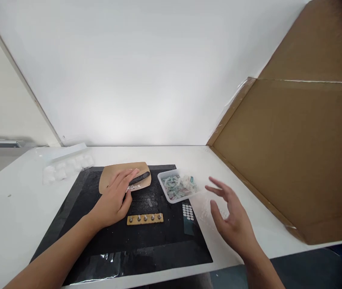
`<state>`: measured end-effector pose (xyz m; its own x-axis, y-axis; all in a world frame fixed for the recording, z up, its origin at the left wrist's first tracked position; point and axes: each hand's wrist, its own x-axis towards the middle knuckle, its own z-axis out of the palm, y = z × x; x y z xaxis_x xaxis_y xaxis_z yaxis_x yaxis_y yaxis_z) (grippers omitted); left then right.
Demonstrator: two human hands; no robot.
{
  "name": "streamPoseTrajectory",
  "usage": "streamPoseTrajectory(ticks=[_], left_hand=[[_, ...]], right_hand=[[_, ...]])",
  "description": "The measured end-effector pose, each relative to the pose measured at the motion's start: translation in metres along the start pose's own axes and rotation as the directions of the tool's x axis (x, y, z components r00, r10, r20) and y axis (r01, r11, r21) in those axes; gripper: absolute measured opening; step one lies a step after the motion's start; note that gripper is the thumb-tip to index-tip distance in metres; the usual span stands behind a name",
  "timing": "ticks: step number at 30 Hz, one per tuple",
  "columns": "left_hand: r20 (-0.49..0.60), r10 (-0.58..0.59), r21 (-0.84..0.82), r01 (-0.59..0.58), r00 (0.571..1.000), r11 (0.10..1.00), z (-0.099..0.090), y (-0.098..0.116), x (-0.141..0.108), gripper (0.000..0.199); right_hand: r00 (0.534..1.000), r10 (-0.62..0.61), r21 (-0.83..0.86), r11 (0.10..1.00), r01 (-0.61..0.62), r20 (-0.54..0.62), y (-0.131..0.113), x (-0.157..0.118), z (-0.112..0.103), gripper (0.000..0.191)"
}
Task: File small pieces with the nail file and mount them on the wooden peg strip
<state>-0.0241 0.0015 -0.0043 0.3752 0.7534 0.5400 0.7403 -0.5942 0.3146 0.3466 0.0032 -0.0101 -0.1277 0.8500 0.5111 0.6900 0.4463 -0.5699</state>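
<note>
My left hand (113, 200) lies over a tan tray (141, 166) with its fingers stretched out. Beside those fingers, a dark, slightly curved, slim object (140, 178) rests on the tray; its kind is unclear and its near end is hidden. Small whitish bits (134, 187) lie near my fingertips. My right hand (233, 218) hovers over the white table, fingers apart and nothing in them. To its left stands a white plastic tub (172, 200) full of crumpled clear and greenish plastic scraps (179, 185). A yellowish strip (145, 222) carrying several small metal-tipped pegs sits below my left hand.
A black mat (147, 249) covers the table's middle. On its right side is a sheet of white round stickers (188, 212). Clear plastic packaging (65, 166) lies at the back left. A cardboard panel (291, 152) borders the right, a white wall (135, 72) the back.
</note>
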Motion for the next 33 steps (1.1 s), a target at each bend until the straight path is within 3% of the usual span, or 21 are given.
streamPoseTrajectory(ticks=[3,7,13,20,25,30,33], left_hand=[[-0.021,0.018,-0.006,-0.018,1.000,1.000,0.000,0.002,0.001,0.068],[-0.047,0.039,-0.013,-0.040,0.998,0.999,0.002,0.002,0.001,0.070],[-0.065,0.038,-0.034,-0.041,0.997,0.999,0.007,0.003,0.001,0.066],[-0.087,0.024,-0.050,-0.029,0.996,0.998,0.007,0.003,0.001,0.063],[-0.083,0.040,-0.055,-0.044,0.996,0.997,0.006,0.006,0.002,0.064],[-0.072,0.050,-0.066,-0.055,0.996,0.996,0.006,0.009,0.000,0.065],[-0.058,0.054,-0.084,-0.058,0.997,0.995,0.005,0.011,0.000,0.063]], right_hand=[[0.987,-0.080,-0.083,0.992,0.092,0.137,0.010,-0.038,-0.011,0.036],[0.956,-0.150,-0.156,0.969,0.193,0.250,0.014,-0.066,-0.014,0.034],[0.935,-0.197,-0.227,0.936,0.268,0.294,-0.001,-0.066,-0.002,0.036],[0.860,-0.294,-0.224,0.884,0.411,0.418,-0.020,-0.069,-0.001,0.046],[0.815,-0.400,-0.187,0.840,0.509,0.419,-0.021,-0.083,-0.010,0.057],[0.793,-0.494,-0.085,0.828,0.554,0.356,-0.024,-0.099,-0.005,0.031],[0.797,-0.532,0.013,0.834,0.552,0.286,-0.027,-0.101,-0.001,0.025]])
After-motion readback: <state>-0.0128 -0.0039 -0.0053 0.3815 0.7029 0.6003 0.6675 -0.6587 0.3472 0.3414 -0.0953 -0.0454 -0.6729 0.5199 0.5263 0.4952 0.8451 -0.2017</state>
